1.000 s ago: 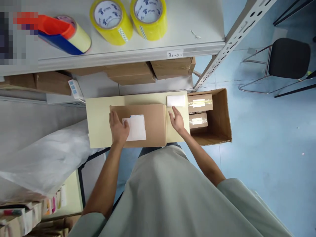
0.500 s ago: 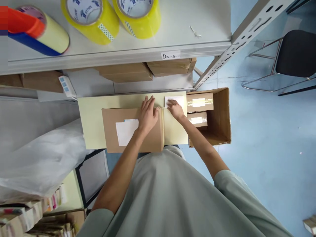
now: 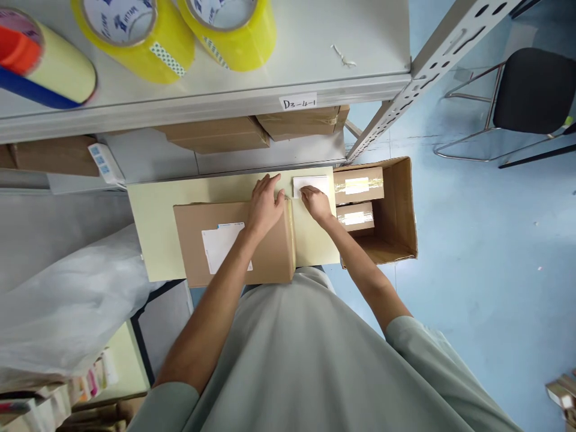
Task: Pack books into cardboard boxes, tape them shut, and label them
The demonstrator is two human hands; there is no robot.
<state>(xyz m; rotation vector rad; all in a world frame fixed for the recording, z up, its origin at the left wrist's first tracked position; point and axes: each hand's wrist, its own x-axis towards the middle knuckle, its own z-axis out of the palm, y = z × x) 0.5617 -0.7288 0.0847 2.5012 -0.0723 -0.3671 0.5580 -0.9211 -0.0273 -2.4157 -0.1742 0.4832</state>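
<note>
- Your left hand (image 3: 263, 204) is lying spread flat on the far right corner of the cardboard box (image 3: 234, 243) — the box is sitting on the pale yellow table (image 3: 153, 228).
- Your right hand (image 3: 316, 202) is pressing curled fingertips onto the white label (image 3: 310, 183), just beside the box.
</note>
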